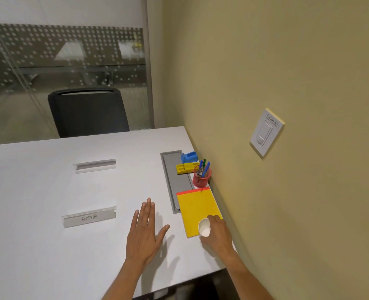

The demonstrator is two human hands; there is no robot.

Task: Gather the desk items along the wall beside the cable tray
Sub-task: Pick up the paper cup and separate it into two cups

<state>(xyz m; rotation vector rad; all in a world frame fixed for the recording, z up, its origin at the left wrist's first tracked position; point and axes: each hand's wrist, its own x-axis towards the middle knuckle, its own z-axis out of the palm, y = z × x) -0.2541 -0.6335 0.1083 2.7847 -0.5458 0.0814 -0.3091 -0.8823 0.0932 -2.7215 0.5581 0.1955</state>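
Cup [204, 227] is what I'm dealing with right now: a small white paper one, wrapped in my right hand [217, 234] and tipped so its mouth faces back toward me. It sits over the near corner of the yellow notepad [197, 210], and I honestly can't tell if it's touching the pad or just above it. The pad's long axis runs along the wall [287, 83], squeezed between it and the grey cable tray [175, 176]. Further along that same line are the red pen cup [201, 177], a yellow organizer [186, 168] and a blue dispenser [189, 157]. So the free strip lies straight ahead of my right hand, which is clearly the nearer one. My left hand [145, 232] is flat and empty, fingers spread, over the desk [49, 191] left of the tray. Two nameplates, one reading ALPHA [89, 217], are still well apart from the wall.
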